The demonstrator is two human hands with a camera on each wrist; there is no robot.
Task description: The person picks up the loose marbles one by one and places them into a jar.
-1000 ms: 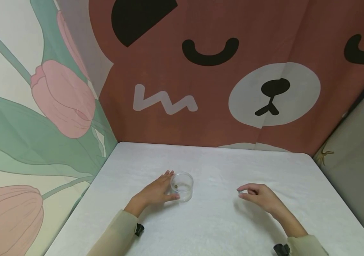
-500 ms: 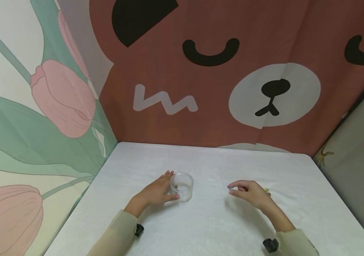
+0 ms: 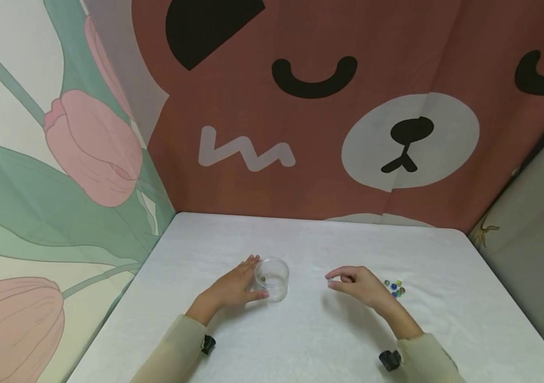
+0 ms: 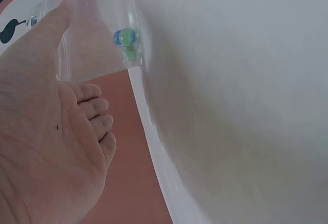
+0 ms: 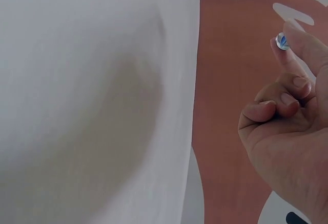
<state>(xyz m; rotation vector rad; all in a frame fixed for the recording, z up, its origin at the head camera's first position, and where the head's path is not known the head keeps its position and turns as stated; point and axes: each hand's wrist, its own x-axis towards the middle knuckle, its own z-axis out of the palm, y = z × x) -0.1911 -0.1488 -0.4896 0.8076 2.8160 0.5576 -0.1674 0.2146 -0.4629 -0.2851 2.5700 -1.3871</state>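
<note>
1. The left hand (image 3: 233, 284) holds the clear jar (image 3: 273, 281), well in from the white table's edges (image 3: 310, 330); marbles (image 4: 127, 37) lie at its bottom.
2. The right hand (image 3: 358, 284), apart from the left, pinches one marble (image 5: 282, 41) above open tabletop.
3. Loose marbles (image 3: 393, 286) cluster just beyond that wrist.

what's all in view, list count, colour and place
table: 1, white, foreground
open jar: 1, clear, upright on table
jar's marbles: several, blue, green, brownish, at its bottom
loose marbles: at least six, green, blue, brown, table's right
held marble: 1, clear and blue, raised over table
bear-print backdrop: 1, red-brown, behind table
tulip-print backdrop: 1, pink and green, left
floral sheet: 1, greyish, right
wrist cameras: 2, black, one per wrist
sleeves: 2, pale green, one per arm
left hand: 1, thumb against jar
right hand: 1, pinching held marble
</note>
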